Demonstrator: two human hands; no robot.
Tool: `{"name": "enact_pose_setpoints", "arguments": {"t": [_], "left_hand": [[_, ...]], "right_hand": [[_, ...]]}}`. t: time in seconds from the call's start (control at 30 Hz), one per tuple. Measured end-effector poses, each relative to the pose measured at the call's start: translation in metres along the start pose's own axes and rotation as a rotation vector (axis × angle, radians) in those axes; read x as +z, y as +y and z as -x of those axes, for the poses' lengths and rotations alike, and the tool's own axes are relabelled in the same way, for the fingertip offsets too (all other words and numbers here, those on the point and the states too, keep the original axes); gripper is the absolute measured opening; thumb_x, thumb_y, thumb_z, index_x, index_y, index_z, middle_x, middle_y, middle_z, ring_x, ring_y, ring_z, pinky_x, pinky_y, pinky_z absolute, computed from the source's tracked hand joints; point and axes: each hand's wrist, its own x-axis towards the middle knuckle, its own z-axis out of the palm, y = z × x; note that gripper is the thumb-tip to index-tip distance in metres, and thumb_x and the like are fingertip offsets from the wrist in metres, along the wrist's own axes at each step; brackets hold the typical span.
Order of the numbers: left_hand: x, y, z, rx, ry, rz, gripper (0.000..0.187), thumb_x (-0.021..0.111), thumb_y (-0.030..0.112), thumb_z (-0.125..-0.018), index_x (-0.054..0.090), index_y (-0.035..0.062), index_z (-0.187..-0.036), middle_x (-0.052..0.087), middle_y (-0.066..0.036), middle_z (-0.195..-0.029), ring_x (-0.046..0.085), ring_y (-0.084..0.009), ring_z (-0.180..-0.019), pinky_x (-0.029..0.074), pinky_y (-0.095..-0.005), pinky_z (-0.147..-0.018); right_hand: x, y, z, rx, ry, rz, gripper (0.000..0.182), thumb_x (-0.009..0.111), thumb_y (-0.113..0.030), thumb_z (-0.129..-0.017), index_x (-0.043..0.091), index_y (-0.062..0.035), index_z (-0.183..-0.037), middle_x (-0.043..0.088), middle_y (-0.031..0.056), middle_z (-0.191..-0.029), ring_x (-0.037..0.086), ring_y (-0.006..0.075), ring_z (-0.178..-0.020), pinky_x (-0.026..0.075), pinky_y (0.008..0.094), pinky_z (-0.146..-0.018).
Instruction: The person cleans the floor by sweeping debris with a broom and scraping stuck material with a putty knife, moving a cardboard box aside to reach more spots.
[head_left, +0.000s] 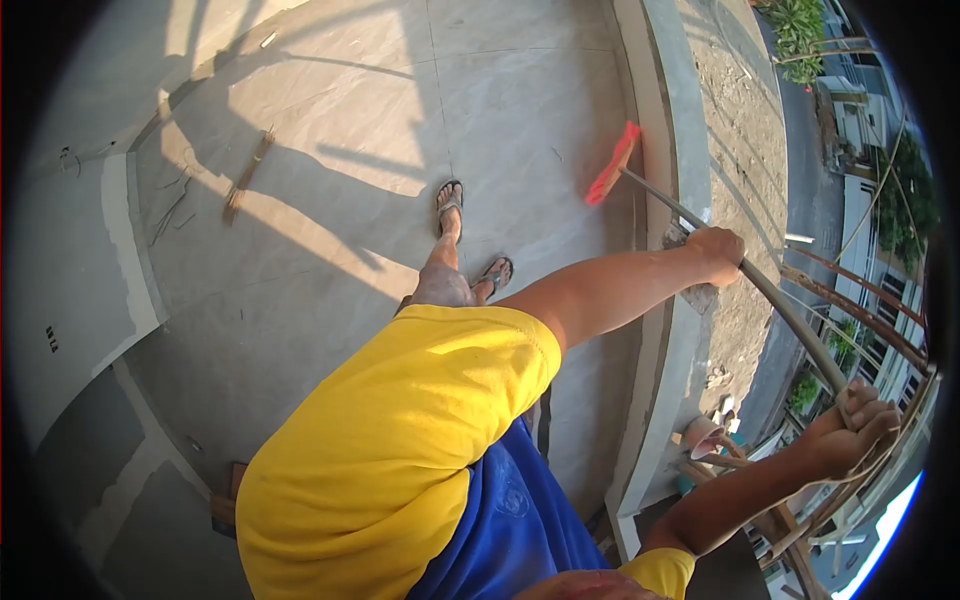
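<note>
My left hand [715, 256] is closed around the middle of a long broom handle [790, 312]. Higher on the handle, near its end, my right hand [850, 432] is wrapped round it. The handle slants down to a broom head with bright red bristles [604, 180], which looks slightly blurred at the grey floor [540, 110], close to the base of a low wall [685, 130]. My sandalled feet stand on the floor to the side of the broom.
A ledge of rough, sandy ground [740, 130] lies beyond the low wall, with a pinkish bucket [703, 437] and wooden pieces near it. A thin bundle of sticks [250, 175] and bent wires [172, 212] lie on the floor. Poles and a street are farther out.
</note>
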Motion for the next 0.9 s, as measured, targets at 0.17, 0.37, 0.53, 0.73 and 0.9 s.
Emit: {"name": "enact_pose_setpoints", "arguments": {"t": [0.17,0.37,0.53,0.73,0.9], "left_hand": [[-0.076,-0.097,-0.036,-0.070,0.007,-0.066,0.030,0.057,0.013,-0.079,0.070,0.0048,-0.104,0.070,-0.017,-0.107,0.066,-0.0333,-0.104,0.054,-0.0426,-0.085],[-0.183,-0.194,0.036,-0.157,0.228,0.041,0.023,0.053,0.022,-0.088,0.065,0.0029,-0.093,0.068,-0.018,-0.098,0.064,-0.0363,-0.097,0.050,-0.0455,-0.083],[-0.275,-0.226,0.090,-0.226,0.332,0.092,0.027,0.058,0.029,-0.089,0.063,0.0035,-0.093,0.067,-0.018,-0.096,0.063,-0.0368,-0.097,0.049,-0.0453,-0.083],[-0.280,-0.353,0.208,-0.647,0.514,-0.112,0.024,0.053,0.021,-0.086,0.066,0.0041,-0.097,0.067,-0.022,-0.101,0.064,-0.0393,-0.099,0.052,-0.0470,-0.086],[-0.271,-0.433,0.331,-0.966,0.340,-0.211,0.027,0.056,0.023,-0.088,0.065,0.0076,-0.108,0.066,-0.019,-0.109,0.063,-0.0358,-0.106,0.051,-0.0464,-0.089]], "right_hand": [[0.106,0.063,-0.015,0.058,-0.005,0.012,0.040,0.046,-0.021,-0.104,0.038,-0.0109,-0.066,0.026,-0.0015,-0.058,0.032,0.0122,-0.054,0.041,0.0345,-0.064],[0.246,0.066,-0.021,0.150,-0.208,-0.376,0.037,0.049,-0.019,-0.102,0.042,-0.0095,-0.067,0.034,-0.0023,-0.055,0.037,0.0089,-0.047,0.036,0.0286,-0.049],[0.372,0.021,-0.005,0.057,-0.372,-0.453,0.021,0.052,-0.018,-0.102,0.052,-0.0038,-0.087,0.035,-0.0024,-0.052,0.036,0.0071,-0.044,0.034,0.0264,-0.044],[0.445,0.094,0.089,0.486,-0.349,-0.559,0.020,0.052,-0.016,-0.101,0.048,-0.0054,-0.085,0.037,-0.0006,-0.054,0.038,0.0100,-0.046,0.042,0.0302,-0.049],[0.446,0.126,0.222,0.938,-0.494,-0.533,0.020,0.054,-0.019,-0.101,0.051,-0.0013,-0.091,0.043,0.0012,-0.064,0.047,0.0134,-0.062,0.049,0.0400,-0.076]]}}
